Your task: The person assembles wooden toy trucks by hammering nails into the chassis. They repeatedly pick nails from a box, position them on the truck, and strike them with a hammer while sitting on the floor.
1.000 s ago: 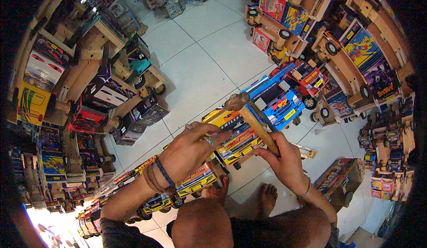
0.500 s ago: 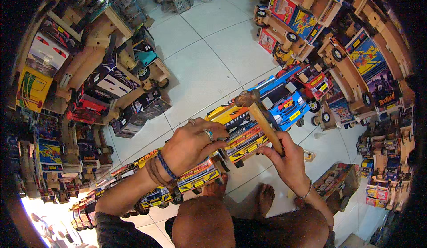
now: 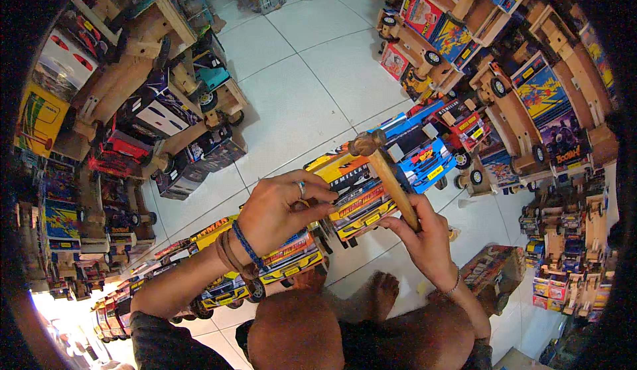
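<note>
In my right hand [image 3: 428, 234] is a hammer [image 3: 393, 187], the fingers wrapped round its wooden handle. Its head lies above the seam between a yellow toy truck [image 3: 361, 219] and a blue toy truck [image 3: 430, 163]. My left hand [image 3: 282, 207], with a ring and wrist bands, is at the left side of the yellow truck. Thumb and fingertips come close together there in a pinch; anything between them is too small to make out. More yellow toy trucks [image 3: 292, 264] stand in the row beneath my left wrist.
Stacked wooden toy trucks [image 3: 424, 38] rise at the right, and more stacks [image 3: 126, 84] at the left. A red toy truck [image 3: 468, 128] ends the row. A boxy wooden toy [image 3: 491, 274] lies on the tiled floor [image 3: 298, 71] near my bare foot [image 3: 381, 294].
My left hand's fingers have drawn up and together into a pinch by the yellow truck. The hammer stays over the row in my right hand; the whole view has shifted slightly.
</note>
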### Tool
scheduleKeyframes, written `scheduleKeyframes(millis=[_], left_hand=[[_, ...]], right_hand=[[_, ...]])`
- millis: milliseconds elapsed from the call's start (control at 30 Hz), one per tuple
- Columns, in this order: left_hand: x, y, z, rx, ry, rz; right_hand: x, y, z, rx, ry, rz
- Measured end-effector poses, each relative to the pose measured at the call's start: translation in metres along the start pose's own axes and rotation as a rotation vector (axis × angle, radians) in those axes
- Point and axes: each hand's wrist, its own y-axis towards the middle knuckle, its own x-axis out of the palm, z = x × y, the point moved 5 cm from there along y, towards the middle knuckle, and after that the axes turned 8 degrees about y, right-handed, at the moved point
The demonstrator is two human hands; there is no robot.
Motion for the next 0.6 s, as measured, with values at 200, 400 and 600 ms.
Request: scheduleKeyframes(millis=[200,400,600], left_hand=[[0.003,0.0028,-0.006,-0.028,-0.037,-0.049],[0.0021,-0.0004,-0.0034,0.025,0.03,-0.036],[0.0028,-0.002,-0.0009,0.015,0.06,-0.029]], right_hand=[[-0.0025,0.0007,-0.0008,0.026,-0.042,-0.051],[-0.0014,0.0007,0.0,0.018,-0.046,-0.032],[0.0009,0.0022,-0.0007,-0.036,-0.009,0.015]])
